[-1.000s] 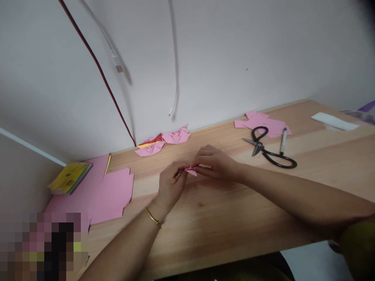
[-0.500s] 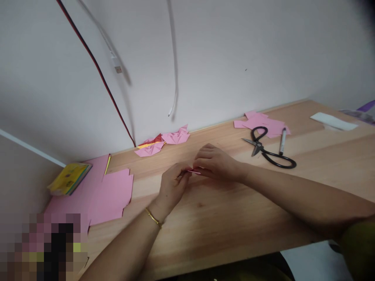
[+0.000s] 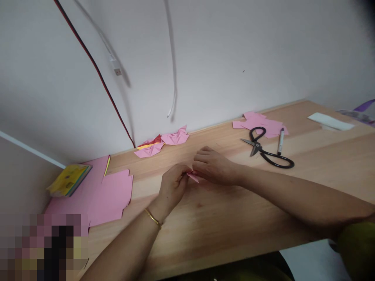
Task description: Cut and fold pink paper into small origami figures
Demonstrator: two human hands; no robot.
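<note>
Over the middle of the wooden desk (image 3: 222, 218) both my hands pinch one small folded piece of pink paper (image 3: 193, 177). My left hand (image 3: 172, 185), a gold bangle on its wrist, holds the paper's left end with curled fingers. My right hand (image 3: 212, 166) grips the right end, fingers bent down over it. Most of the paper is hidden between the fingers; only a pink tip shows just above the desktop.
Pink sheets (image 3: 108, 193) and a yellow paper pack (image 3: 68, 178) lie at the left. Folded pink and red pieces (image 3: 164, 141) sit by the wall. Black scissors (image 3: 265, 150), a marker (image 3: 280, 139) and pink scraps (image 3: 260, 123) lie at the right. Cables hang on the wall.
Both hands have sunk slightly toward the desk with the pink paper between them, and the paper's visible tip has turned a little. Nothing else on the desk has moved.
</note>
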